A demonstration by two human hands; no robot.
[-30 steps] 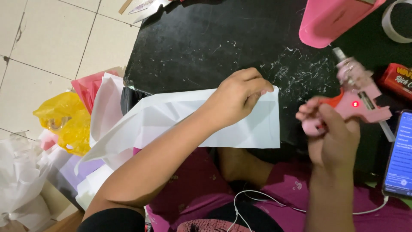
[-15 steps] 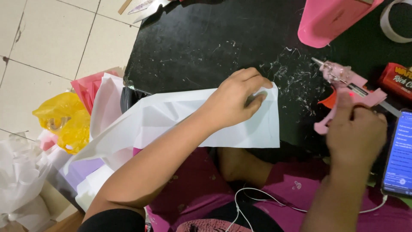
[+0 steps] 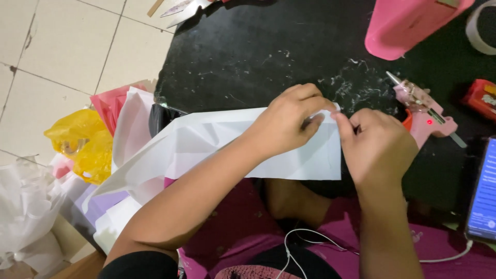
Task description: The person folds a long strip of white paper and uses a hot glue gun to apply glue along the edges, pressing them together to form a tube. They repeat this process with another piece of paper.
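Right hand (image 3: pixel 380 147) now (gun-free) at paper (image 3: pixel 289 155) edge

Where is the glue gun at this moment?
The pink glue gun lies on the black table, on the right of the head view, just beyond the right hand.

Two bare hands, left hand (image 3: pixel 287 124) and right hand (image 3: pixel 380 147), one white paper sheet (image 3: pixel 217 142), one pink plastic glue gun (image 3: pixel 426 113), one pink container (image 3: pixel 408 23), one yellow plastic bag (image 3: pixel 82 142), one black desk (image 3: pixel 248 57), one phone with a lit screen (image 3: pixel 484 191), one pair of metal scissors (image 3: pixel 186 8)
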